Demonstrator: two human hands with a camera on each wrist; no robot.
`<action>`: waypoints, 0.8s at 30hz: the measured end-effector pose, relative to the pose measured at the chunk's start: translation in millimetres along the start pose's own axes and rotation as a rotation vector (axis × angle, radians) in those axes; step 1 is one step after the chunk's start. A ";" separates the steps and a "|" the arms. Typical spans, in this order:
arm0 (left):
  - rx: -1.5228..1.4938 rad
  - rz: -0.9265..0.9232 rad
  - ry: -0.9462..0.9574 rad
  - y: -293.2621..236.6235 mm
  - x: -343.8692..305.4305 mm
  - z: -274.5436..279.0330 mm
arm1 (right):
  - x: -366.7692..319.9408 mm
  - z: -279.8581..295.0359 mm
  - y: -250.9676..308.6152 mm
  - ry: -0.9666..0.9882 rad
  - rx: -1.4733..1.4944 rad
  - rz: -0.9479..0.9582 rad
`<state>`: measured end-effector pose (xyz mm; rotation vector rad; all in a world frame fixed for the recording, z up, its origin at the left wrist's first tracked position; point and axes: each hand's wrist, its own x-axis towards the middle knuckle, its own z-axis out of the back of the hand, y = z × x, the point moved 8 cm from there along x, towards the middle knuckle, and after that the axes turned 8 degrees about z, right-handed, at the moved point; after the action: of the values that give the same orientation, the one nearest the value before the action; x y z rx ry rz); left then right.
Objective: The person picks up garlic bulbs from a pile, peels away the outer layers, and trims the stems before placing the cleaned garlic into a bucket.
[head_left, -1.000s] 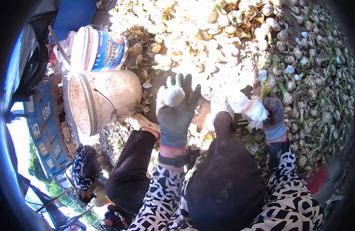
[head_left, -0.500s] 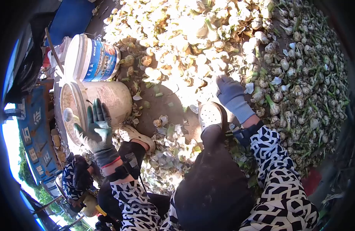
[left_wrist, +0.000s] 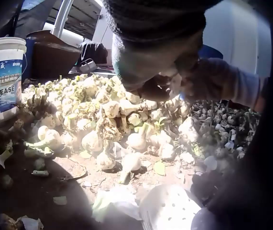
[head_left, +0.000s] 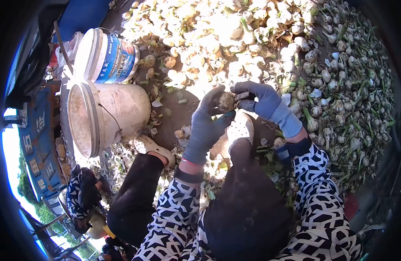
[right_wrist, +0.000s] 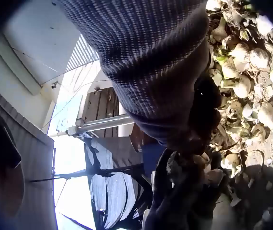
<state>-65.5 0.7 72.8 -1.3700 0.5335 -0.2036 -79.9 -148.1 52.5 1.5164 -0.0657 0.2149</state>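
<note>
Garlic bulb (head_left: 225, 101) is grasped in the gloved left hand (head_left: 204, 124), its round, soiled side turned upward between the fingers and the thumb. From the other side it is met by the gloved right hand (head_left: 266, 102), whose fingers are bent toward the thumb at the edge of the bulb; whether anything is pinched there cannot be told, as the fingertips are lost in shadow in the right wrist view. The bulb is held up in front of the body, near the toe of a white perforated shoe (head_left: 241, 130). Beyond the hands, the ground is covered by a sunlit heap of pale garlic (head_left: 228, 37), and to the right by a wide spread of dirtier bulbs (head_left: 357, 100) with green stems. On the left, a whitish bucket (head_left: 128, 104) is set just beside a bucket labelled GREASE (left_wrist: 5, 79), which is seen upright from the left wrist. Loose skins (head_left: 215, 167) are scattered about the shoes. Both arms are covered by black-and-white patterned sleeves (head_left: 176, 202). Farther left, another person (head_left: 82, 191) is seen near a blue panel (head_left: 46, 143) marked with white characters.
</note>
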 end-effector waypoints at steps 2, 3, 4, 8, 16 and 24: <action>0.021 -0.007 -0.036 -10.8 -5.2 -0.5 | -11.6 1.0 -4.7 -0.096 0.278 -0.066; 0.218 -0.153 -0.111 -24.3 -9.5 1.2 | -17.4 -0.9 -13.9 -0.181 0.564 -0.135; 0.415 -0.295 -0.187 -36.6 -15.4 0.3 | -22.0 -9.8 -25.1 -0.199 0.575 -0.126; 0.553 -0.402 -0.277 -53.2 -27.4 -1.3 | -31.1 -33.6 -16.8 -0.247 0.375 -0.359; -0.560 0.323 0.049 -0.3 -31.5 14.1 | -24.0 -27.6 1.5 -0.102 0.223 -0.263; 0.112 0.062 -0.180 -13.1 -36.5 12.2 | -26.3 -38.6 -9.4 -0.150 0.257 -0.364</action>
<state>-89.1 24.8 95.5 -1.2471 0.4074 -0.0584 -107.4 -112.7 36.4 1.7675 0.1228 -0.1889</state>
